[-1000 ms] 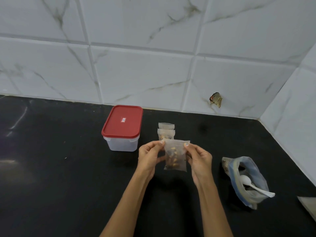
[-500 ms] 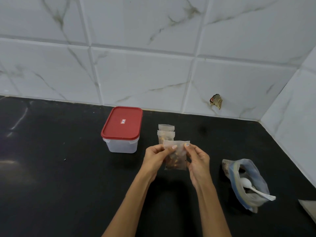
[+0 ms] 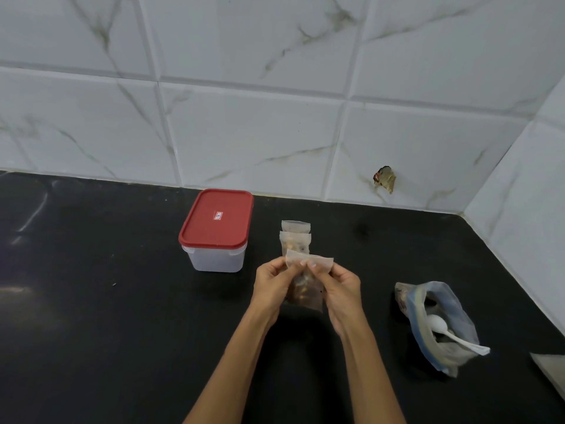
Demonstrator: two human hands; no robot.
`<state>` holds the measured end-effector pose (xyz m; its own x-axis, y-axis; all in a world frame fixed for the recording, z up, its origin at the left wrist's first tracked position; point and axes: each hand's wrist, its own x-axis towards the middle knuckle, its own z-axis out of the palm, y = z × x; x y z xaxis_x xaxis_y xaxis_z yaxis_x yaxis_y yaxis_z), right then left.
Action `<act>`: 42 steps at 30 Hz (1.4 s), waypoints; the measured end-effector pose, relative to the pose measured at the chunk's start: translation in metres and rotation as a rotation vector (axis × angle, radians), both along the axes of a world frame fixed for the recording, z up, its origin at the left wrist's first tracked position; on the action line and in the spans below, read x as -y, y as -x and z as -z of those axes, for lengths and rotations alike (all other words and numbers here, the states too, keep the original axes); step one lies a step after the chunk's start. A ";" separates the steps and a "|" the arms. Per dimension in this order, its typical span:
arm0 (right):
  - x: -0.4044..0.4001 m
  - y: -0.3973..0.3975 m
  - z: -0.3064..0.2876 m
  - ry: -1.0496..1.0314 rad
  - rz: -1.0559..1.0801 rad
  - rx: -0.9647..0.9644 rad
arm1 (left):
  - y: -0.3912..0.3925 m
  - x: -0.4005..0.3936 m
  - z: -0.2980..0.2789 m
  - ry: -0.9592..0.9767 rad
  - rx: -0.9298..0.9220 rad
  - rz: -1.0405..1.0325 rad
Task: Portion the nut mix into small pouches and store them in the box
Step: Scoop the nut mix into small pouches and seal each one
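Head view, held pouch: a small translucent plastic pouch of brown nut mix hangs upright between the two hands at the centre of the frame, above the black stone counter.
Head view, left grip: the left hand pinches the pouch's top strip near its left end, thumb and fingertips pressed together on the plastic.
Head view, right grip: the right hand pinches the same strip just beside the left hand's fingertips, fingers curled over the pouch's right edge.
Head view, pouch relative to grip: the top strip sits at 12 o'clock from both hands; the nut-filled body hangs at 6 o'clock from the pinch, between the palms.
Head view, risk of an open seal: the step looks like pressing the closure shut; if the pinch skips a stretch of the strip, nuts could spill later in the box.
Head view, risk of slipping: the thin plastic is held only at its top, so a loosened pinch could drop it onto the counter.
Head view, other pouches: two more filled translucent pouches lie overlapping at 12 o'clock from the hands.
Head view, box: the clear rectangular plastic box with a red lid stands at 10 o'clock, well apart, lid on; it will likely need opening before storing.
Head view, supply: the blue-edged clear zip bag of nut mix with a white plastic spoon inside lies at 3 to 4 o'clock.
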<state>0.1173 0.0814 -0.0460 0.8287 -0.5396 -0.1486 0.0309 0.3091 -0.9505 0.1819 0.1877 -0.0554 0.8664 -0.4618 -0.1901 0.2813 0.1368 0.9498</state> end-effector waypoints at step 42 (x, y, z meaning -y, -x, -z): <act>0.026 -0.074 0.052 0.185 0.335 -0.305 | -0.053 0.032 0.041 -0.192 -0.166 -0.417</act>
<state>0.1911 0.0556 -0.0977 0.5385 -0.8095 -0.2340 -0.1890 0.1546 -0.9697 0.2345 0.1553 -0.0969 0.9209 -0.0250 -0.3890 0.3895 0.0969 0.9159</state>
